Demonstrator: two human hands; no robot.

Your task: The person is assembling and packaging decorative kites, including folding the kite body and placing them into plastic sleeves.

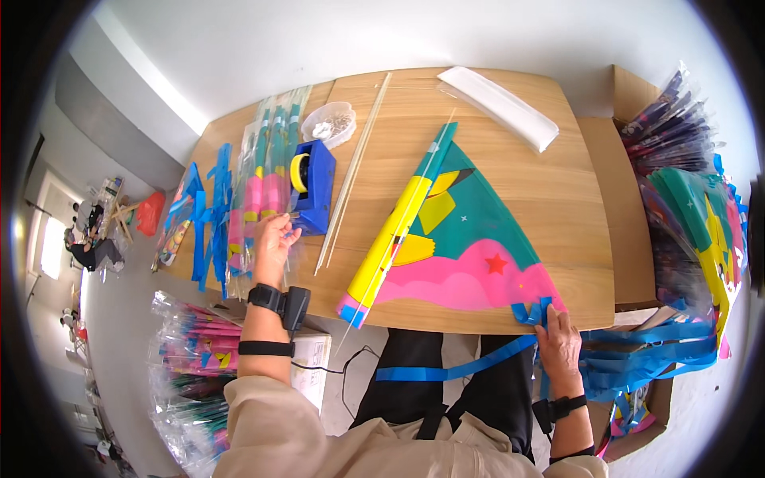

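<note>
Head view: we find the printed sheet (pixel 494 231) near the middle of the bench (pixel 575 211), green and pink, fanned out from a yellow-and-green roll (pixel 396 227) along its left side. We judge it very light: thin, limp and rather slippery, easy to crease but hard to break. The roll, with a thin rod showing at its ends, should be the stiffer part, so we would take hold there, or at a flat corner, rather than mid-sheet.

Our right hand (pixel 562 338) rests over the lower right corner, on the blue ribbon (pixel 458 373); its fingers lie close together, but we cannot tell whether they pinch or only press. Our left hand (pixel 275 239) is at the near end of the blue tape dispenser (pixel 320 187), fingers half curled, thumb near the forefinger; whether anything is between them we cannot tell.

The bench is smooth, pale wood, carrying slim rods (pixel 355 173), a tub (pixel 341 141) of small pieces, a white packet (pixel 500 107) and sleeved rolls (pixel 273 159). Behind it stands a white wall (pixel 382 32); to the right, a cardboard box (pixel 612 215) beside packed prints (pixel 693 231); to the left, clear-wrapped bundles (pixel 191 342) and, farther off, a red bag (pixel 150 213).
</note>
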